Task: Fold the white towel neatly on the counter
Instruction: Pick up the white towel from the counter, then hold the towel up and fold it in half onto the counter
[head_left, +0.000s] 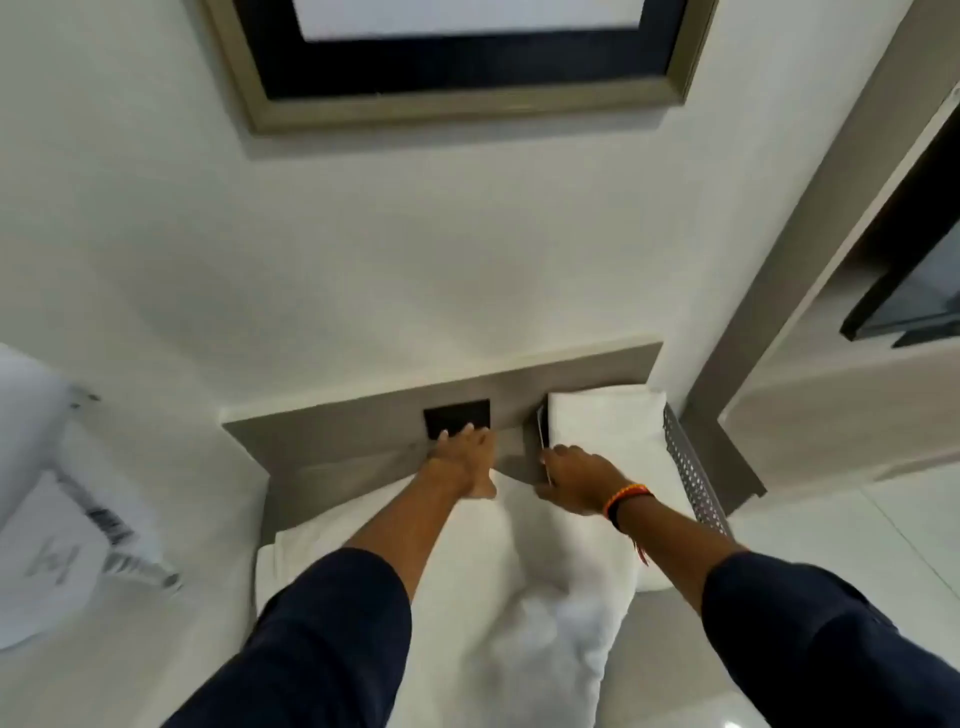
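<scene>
Head view, looking down along both arms toward a grey counter (332, 467) against a white wall (363, 260).

Containers first: at the right end of the counter, a perforated metal basket (691, 467), only its right wall in sight. Inside or just beside it, a folded white stack (608, 421), pushed back against the grey backsplash (519, 384); cannot tell for sure whether the stack sits within the basket. Dark thin edge, perhaps a card or phone, upright against the stack's left side (542, 431); too blurred to name.

Towel (498, 571): white, spread along the counter from the backsplash toward the near edge, rumpled and bunched at the near end, hanging partly over the front. Lying between the two forearms and under both hands.

Left hand (465, 460): fingers stretched out and spread, palm down, pressing on the far end of the towel, fingertips reaching the foot of a black wall plate (457, 418). Holding nothing; flat, not clenched.

Right hand (582, 480): fingers curled downward at the towel's far right corner, just beside the stack, touching the dark edge. Pinching cloth or only resting on it: cannot tell. Braided orange wristband (626, 496) on that wrist.

Dark blue sleeves (337, 623) on both arms. Framed picture (457, 62) above. White bag (57, 545) at left.
</scene>
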